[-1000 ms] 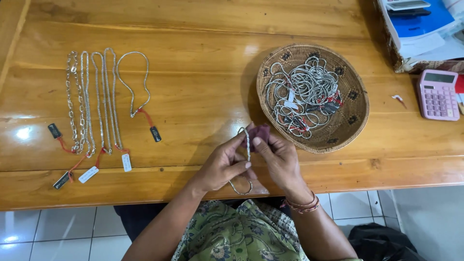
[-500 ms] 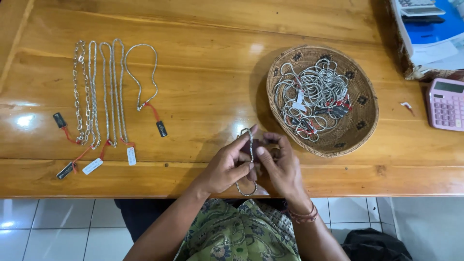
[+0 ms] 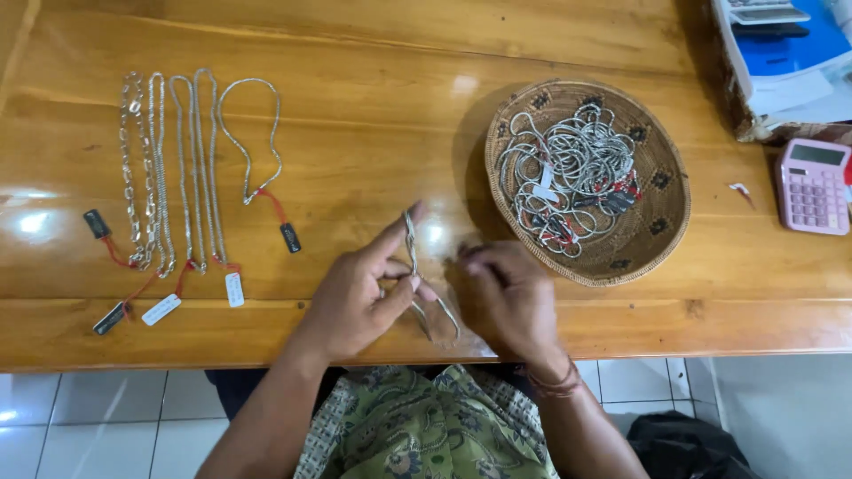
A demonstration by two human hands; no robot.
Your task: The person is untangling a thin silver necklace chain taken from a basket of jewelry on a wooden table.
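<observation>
left hand (image 3: 359,297) near the front edge of the wooden table (image 3: 373,151), thumb and fingers pinched on a silver chain (image 3: 419,282); grasp is firm, chain runs up along the index finger and loops down below the hand toward the table edge. right hand (image 3: 510,302) just beside it, fingers curled and blurred; it touches the lower loop of the same chain, but cannot tell whether it actually grips it. chain sits between the two hands, over the table's near edge. woven basket (image 3: 661,213) near the right hand, up and to its right, holding a tangle of silver chains (image 3: 568,173) with red cords and tags. well apart on the left, five laid-out chains (image 3: 177,168) in a row, roughly parallel, each ending in a red cord and a dark or white tag. pink calculator (image 3: 812,186) at the far right edge.
</observation>
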